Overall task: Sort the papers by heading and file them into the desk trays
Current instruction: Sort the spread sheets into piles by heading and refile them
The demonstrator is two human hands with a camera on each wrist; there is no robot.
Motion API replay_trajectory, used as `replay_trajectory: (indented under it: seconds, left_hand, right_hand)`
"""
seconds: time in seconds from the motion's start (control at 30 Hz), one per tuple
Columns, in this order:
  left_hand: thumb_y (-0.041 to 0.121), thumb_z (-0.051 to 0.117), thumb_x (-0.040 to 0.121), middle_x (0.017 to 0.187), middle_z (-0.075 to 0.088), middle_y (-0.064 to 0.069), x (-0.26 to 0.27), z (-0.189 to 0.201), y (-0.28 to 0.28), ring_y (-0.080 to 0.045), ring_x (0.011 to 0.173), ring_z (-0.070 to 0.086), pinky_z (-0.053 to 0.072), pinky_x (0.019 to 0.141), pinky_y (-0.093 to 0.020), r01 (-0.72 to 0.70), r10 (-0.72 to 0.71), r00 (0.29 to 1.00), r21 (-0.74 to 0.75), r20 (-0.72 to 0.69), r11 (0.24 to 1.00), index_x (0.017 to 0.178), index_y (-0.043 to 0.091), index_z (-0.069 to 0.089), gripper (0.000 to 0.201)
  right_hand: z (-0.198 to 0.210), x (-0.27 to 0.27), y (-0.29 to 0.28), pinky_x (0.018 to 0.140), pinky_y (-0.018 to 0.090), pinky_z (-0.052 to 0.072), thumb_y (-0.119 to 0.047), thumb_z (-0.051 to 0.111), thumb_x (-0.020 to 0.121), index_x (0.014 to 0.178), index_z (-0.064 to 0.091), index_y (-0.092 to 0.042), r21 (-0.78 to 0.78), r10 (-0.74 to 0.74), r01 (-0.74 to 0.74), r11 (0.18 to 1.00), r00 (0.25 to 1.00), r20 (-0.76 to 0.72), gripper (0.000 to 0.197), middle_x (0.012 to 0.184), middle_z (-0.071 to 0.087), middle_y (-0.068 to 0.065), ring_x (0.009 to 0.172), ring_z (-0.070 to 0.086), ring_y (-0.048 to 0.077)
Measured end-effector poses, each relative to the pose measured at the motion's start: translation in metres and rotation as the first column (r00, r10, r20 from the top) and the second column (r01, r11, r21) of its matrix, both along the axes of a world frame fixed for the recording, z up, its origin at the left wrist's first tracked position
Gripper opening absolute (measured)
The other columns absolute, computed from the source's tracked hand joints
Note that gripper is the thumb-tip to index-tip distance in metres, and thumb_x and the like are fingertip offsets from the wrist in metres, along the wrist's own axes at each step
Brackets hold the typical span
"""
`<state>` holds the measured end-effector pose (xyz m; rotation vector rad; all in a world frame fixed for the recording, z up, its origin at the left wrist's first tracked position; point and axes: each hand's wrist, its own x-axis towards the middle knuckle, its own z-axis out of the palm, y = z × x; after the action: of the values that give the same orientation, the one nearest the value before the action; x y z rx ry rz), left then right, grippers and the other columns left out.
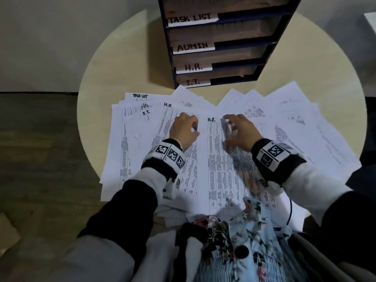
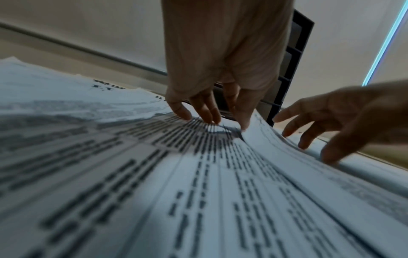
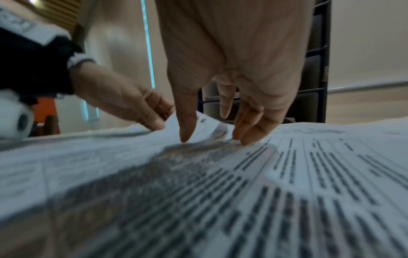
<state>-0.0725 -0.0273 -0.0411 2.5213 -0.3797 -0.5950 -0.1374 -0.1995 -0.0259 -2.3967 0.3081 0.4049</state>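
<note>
We saw the papers (image 1: 219, 159) fanned out in an overlapping spread across the near half of the round table (image 1: 105, 64), white sheets printed with dense columns of small text, several with handwritten headings at the far edge: "TASK LIST", "H.R." and "I.T." Beyond them, at the far side of the table, stood the desk trays (image 1: 223, 43), a dark stacked rack whose shelves bore white labels reading "TASK LIST", "ADMIN", "H.R." and "I.T."

Our left hand (image 1: 184, 130) rested on the spread with its fingers curled down, the fingertips (image 2: 183, 111) touching the printed sheets and the thumb against the edge of a sheet marked "H.R." that lifted slightly between the two hands; whether it truly pinched that sheet we could not tell. Our right hand (image 1: 241, 132) lay just right of it, fingers (image 3: 247, 132) loosely bent and spread, tips pressing on the paper, gripping nothing.

The printed text was too blurred to read in either wrist view. The topmost tray was cut off by the frame, and the near edges of the papers were hidden by our clothing.
</note>
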Motion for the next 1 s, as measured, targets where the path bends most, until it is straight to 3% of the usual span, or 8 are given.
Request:
replay_trajectory:
  seconds: [0.17,0.23,0.33,0.43,0.57,0.63,0.8,1.0]
  left_hand:
    - [0.001,0.057,0.081,0.085,0.049,-0.002,-0.001,0.005,0.001,-0.022,0.083,0.048,0.044,0.083,-0.035,0.069,-0.069,0.998,-0.095,0.005,0.993,0.075,0.017,0.047,0.020]
    - [-0.001,0.058,0.078,0.095,0.052,-0.006,0.003,0.004,0.005,-0.021,0.093,0.049,0.040,0.083,-0.027,0.052,-0.054,0.999,-0.122,-0.008,0.991,0.079,0.013,0.057,0.014]
    - [-0.004,0.057,0.073,0.126,0.044,-0.012,0.018,0.002,0.018,-0.022,0.120,0.041,0.032,0.105,-0.027,-0.112,0.111,0.994,-0.120,-0.017,0.986,0.105,0.007,0.061,0.034]
    - [0.010,0.063,0.078,0.148,0.024,-0.018,0.033,0.007,0.034,-0.033,0.139,0.021,0.021,0.115,-0.042,-0.338,0.342,0.939,0.086,-0.033,0.937,0.139,0.007,0.032,0.069]
    - [0.017,0.062,0.085,0.157,0.001,-0.016,0.045,0.009,0.048,-0.029,0.145,0.002,0.007,0.119,-0.037,-0.429,0.437,0.892,0.089,-0.119,0.899,0.148,0.002,-0.001,0.091]
    - [0.017,0.061,0.086,0.156,0.008,-0.014,0.046,0.006,0.051,-0.029,0.145,0.007,0.011,0.118,-0.038,-0.443,0.443,0.893,0.017,-0.080,0.896,0.148,0.004,0.003,0.086]
    - [0.017,0.052,0.092,0.147,0.037,-0.011,0.042,0.003,0.050,-0.023,0.136,0.034,0.028,0.111,-0.029,-0.531,0.543,0.839,-0.230,-0.013,0.815,0.140,0.006,0.036,0.051]
    - [0.021,0.056,0.090,0.095,0.065,-0.004,0.034,-0.002,0.044,-0.021,0.094,0.059,0.045,0.095,-0.036,-0.548,0.539,0.832,-0.353,-0.133,0.758,0.097,0.016,0.068,0.014]
  right_hand:
    - [-0.003,-0.004,0.004,0.109,0.052,0.022,-0.024,0.079,0.068,0.145,0.019,-0.023,-0.291,0.060,-0.040,0.956,0.997,0.058,0.097,0.150,0.023,0.001,0.136,0.021,0.028]
    - [-0.002,-0.005,0.004,0.110,0.052,0.015,-0.032,0.077,0.069,0.137,0.030,-0.017,-0.369,0.076,-0.049,0.928,0.995,0.061,0.084,0.144,0.032,0.002,0.136,0.021,0.026]
    - [-0.002,-0.008,0.006,0.111,0.054,0.008,-0.033,0.075,0.072,0.121,0.040,-0.010,-0.437,0.090,-0.054,0.898,0.994,0.061,0.065,0.132,0.044,0.005,0.132,0.028,0.024]
    - [-0.005,-0.013,0.010,0.110,0.060,0.005,-0.024,0.068,0.080,0.111,0.048,-0.007,-0.532,0.166,-0.085,0.843,0.980,0.107,0.041,0.120,0.054,0.008,0.125,0.037,0.025]
    - [-0.013,-0.022,0.015,0.098,0.074,0.010,-0.003,0.069,0.068,0.077,0.063,-0.001,-0.568,0.270,-0.097,0.818,0.935,0.230,0.011,0.080,0.069,0.011,0.102,0.059,0.035]
    - [-0.016,-0.022,0.015,0.099,0.073,0.012,-0.004,0.066,0.072,0.071,0.061,-0.003,-0.563,0.262,-0.096,0.821,0.939,0.221,0.005,0.072,0.068,0.009,0.091,0.062,0.033]
    - [-0.013,-0.023,0.014,0.111,0.055,0.005,-0.019,0.053,0.090,0.093,0.058,-0.007,-0.514,0.233,-0.124,0.849,0.960,0.153,0.013,0.090,0.067,0.008,0.100,0.058,0.028]
    - [0.000,-0.013,0.007,0.108,0.047,0.013,-0.020,0.052,0.091,0.094,0.062,-0.008,-0.396,0.164,-0.041,0.918,0.945,0.284,0.016,0.105,0.062,0.007,0.107,0.053,0.025]
